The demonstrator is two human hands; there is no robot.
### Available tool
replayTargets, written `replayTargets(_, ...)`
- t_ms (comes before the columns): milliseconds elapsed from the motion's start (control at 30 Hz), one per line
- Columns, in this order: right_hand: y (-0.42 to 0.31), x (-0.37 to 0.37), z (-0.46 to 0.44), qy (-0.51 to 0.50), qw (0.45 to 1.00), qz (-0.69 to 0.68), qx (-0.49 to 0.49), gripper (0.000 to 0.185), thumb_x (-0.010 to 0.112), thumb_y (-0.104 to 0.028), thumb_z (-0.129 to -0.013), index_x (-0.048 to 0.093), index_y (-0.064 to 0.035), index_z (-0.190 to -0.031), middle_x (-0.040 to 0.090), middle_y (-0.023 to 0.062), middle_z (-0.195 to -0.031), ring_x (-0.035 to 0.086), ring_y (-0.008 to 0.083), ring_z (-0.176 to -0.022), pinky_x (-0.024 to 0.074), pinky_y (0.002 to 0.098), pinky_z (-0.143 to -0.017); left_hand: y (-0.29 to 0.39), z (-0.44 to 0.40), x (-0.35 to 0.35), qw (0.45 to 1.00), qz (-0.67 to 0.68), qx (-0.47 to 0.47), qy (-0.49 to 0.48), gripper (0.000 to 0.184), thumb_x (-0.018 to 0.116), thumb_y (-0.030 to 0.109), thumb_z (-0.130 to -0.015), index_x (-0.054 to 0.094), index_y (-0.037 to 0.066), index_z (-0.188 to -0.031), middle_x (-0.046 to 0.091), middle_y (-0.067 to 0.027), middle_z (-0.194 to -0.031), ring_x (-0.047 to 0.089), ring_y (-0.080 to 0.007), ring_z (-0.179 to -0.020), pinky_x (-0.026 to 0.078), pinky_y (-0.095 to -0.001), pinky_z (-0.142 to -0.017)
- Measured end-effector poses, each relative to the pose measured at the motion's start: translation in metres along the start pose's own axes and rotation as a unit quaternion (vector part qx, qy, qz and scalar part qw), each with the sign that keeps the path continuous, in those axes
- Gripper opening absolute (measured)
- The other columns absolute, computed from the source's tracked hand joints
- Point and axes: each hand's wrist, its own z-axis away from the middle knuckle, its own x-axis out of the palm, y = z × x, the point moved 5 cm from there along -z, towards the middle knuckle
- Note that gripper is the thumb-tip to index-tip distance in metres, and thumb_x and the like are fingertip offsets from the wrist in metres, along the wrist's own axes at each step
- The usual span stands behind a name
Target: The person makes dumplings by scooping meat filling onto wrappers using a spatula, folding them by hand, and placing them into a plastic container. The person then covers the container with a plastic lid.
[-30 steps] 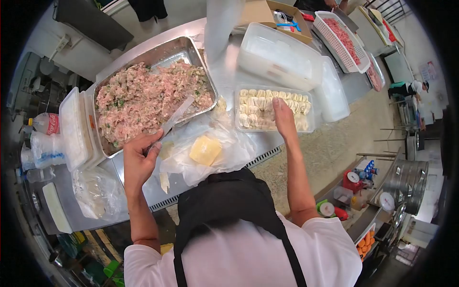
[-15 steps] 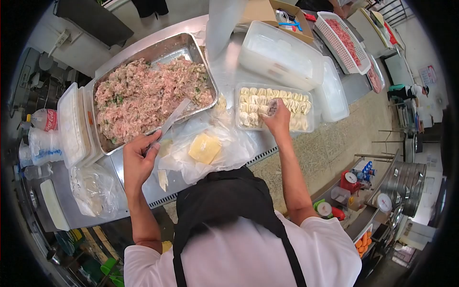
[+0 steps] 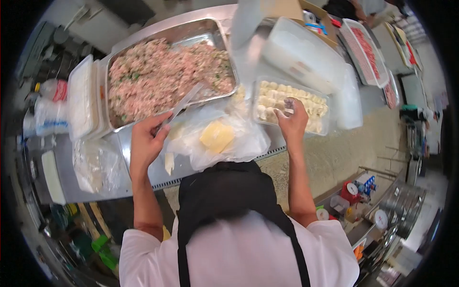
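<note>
My left hand [image 3: 149,142] is closed round the lower end of a flat, pale spatula [image 3: 180,107]. The blade tip rests by the near right edge of a metal pan [image 3: 235,71], over the minced meat mixture [image 3: 165,76] with green bits. My right hand [image 3: 294,118] hovers over a clear plastic container [image 3: 326,125] lined with rows of folded dumplings [image 3: 311,106]. Its thumb and fingers are apart, with pale residue on the fingertips. Between my hands, a stack of yellow square wrappers [image 3: 216,136] lies on a crumpled plastic bag [image 3: 251,143].
White lidded tubs [image 3: 80,100] stand left of the pan, near a red-labelled bottle [image 3: 53,90]. Large translucent boxes [image 3: 303,52] sit behind the dumplings. Farther right, a white basket [image 3: 366,52] holds red meat. A wrapper scrap [image 3: 169,163] lies near the table's front edge.
The view has shifted, so the table appears farther right and higher. My right hand's fingers have spread above the dumplings. My left hand keeps the spatula at the pan.
</note>
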Motion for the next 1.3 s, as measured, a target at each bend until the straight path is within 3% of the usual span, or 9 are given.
replayTargets(167,-0.079,0.054,0.056,-0.288,0.928,-0.213,-0.104,0.018,0.078,-0.004,-0.078,0.07,-0.0036,-0.095,0.071,0.01,-0.09,0.07,0.0236,-0.08,0.0558,0.0336,-0.07,-0.009,0.003,0.01,0.999,0.03,-0.02,-0.014,0.036,0.072,0.006,-0.087,0.07,0.004,-0.123,0.059,0.004,-0.079,0.042,-0.0055,-0.066,0.037,-0.0231,-0.058)
replayTargets(200,-0.083,0.075,0.074,-0.31,0.907,-0.201,-0.201,0.019,0.08,-0.008,-0.077,0.071,-0.0055,-0.093,0.071,0.0116,-0.095,0.069,0.0268,-0.088,0.0558,0.0354,-0.076,-0.005,0.003,0.009,0.999,0.028,-0.023,-0.012,0.036,0.072,0.006,-0.087,0.07,0.004,-0.123,0.059,0.004,-0.079,0.042,-0.0055,-0.066,0.037,-0.0231,-0.058)
replayTargets(233,-0.094,0.086,0.088,-0.288,0.91,-0.191,-0.227,0.017,0.078,-0.011,-0.074,0.07,-0.0056,-0.088,0.067,0.0109,-0.094,0.064,0.0325,-0.089,0.0541,0.041,-0.076,0.0,0.003,0.009,0.999,0.004,-0.04,-0.022,0.037,0.072,0.006,-0.087,0.069,0.004,-0.124,0.062,0.0029,-0.082,0.044,-0.0055,-0.068,0.039,-0.0228,-0.06)
replayTargets(400,-0.095,0.129,0.103,-0.332,0.912,-0.07,-0.231,0.022,0.079,-0.01,-0.07,0.068,-0.0062,-0.088,0.063,0.0087,-0.087,0.061,0.0318,-0.086,0.0517,0.0438,-0.073,-0.011,0.006,0.007,0.998,-0.011,-0.056,-0.019,0.037,0.07,0.006,-0.089,0.068,0.004,-0.126,0.069,-0.0018,-0.091,0.05,-0.0074,-0.072,0.044,-0.0242,-0.065)
replayTargets(467,-0.091,0.133,0.102,-0.353,0.906,-0.063,-0.224,0.026,0.078,-0.01,-0.07,0.068,-0.0064,-0.093,0.064,0.0095,-0.092,0.061,0.031,-0.091,0.0521,0.0422,-0.074,-0.026,0.006,0.003,1.0,0.003,-0.006,0.019,0.033,0.066,0.008,-0.09,0.068,0.002,-0.122,0.074,-0.0158,-0.09,0.063,-0.0174,-0.072,0.049,-0.032,-0.068)
replayTargets(667,-0.09,0.097,0.092,-0.342,0.879,-0.105,-0.317,0.027,0.074,-0.005,-0.067,0.069,-0.0081,-0.093,0.063,0.0078,-0.097,0.058,0.0312,-0.1,0.0487,0.0433,-0.083,-0.021,0.007,0.0,0.994,-0.103,-0.027,-0.026,0.031,0.06,0.008,-0.094,0.067,0.002,-0.123,0.071,-0.0228,-0.103,0.069,-0.0283,-0.082,0.052,-0.0367,-0.074)
replayTargets(767,-0.084,0.099,0.1,-0.351,0.884,-0.109,-0.289,0.028,0.077,-0.006,-0.066,0.069,-0.0085,-0.094,0.062,0.0054,-0.099,0.056,0.0301,-0.103,0.0461,0.0436,-0.086,-0.026,0.008,0.018,0.995,-0.053,-0.056,-0.067,0.032,0.061,0.008,-0.095,0.066,0.0,-0.126,0.072,-0.0149,-0.113,0.066,-0.0187,-0.102,0.05,-0.0315,-0.09)
replayTargets(867,-0.087,0.103,0.102,-0.337,0.895,-0.103,-0.274,0.029,0.08,-0.009,-0.066,0.07,-0.0081,-0.092,0.062,0.0057,-0.095,0.058,0.0301,-0.097,0.0478,0.0426,-0.08,-0.027,0.011,0.032,0.999,-0.014,0.03,-0.041,0.031,0.061,0.009,-0.093,0.067,0.001,-0.123,0.072,-0.0221,-0.103,0.068,-0.0269,-0.084,0.052,-0.0357,-0.076)
replayTargets(1300,-0.102,0.121,0.103,-0.354,0.895,-0.071,-0.263,0.024,0.081,-0.012,-0.066,0.068,-0.0056,-0.086,0.065,0.0079,-0.094,0.06,0.0311,-0.089,0.0512,0.0413,-0.076,-0.033,0.028,0.048,0.997,-0.011,-0.015,-0.071,0.032,0.059,0.008,-0.094,0.066,0.001,-0.125,0.071,-0.0221,-0.099,0.066,-0.0312,-0.081,0.051,-0.0368,-0.076)
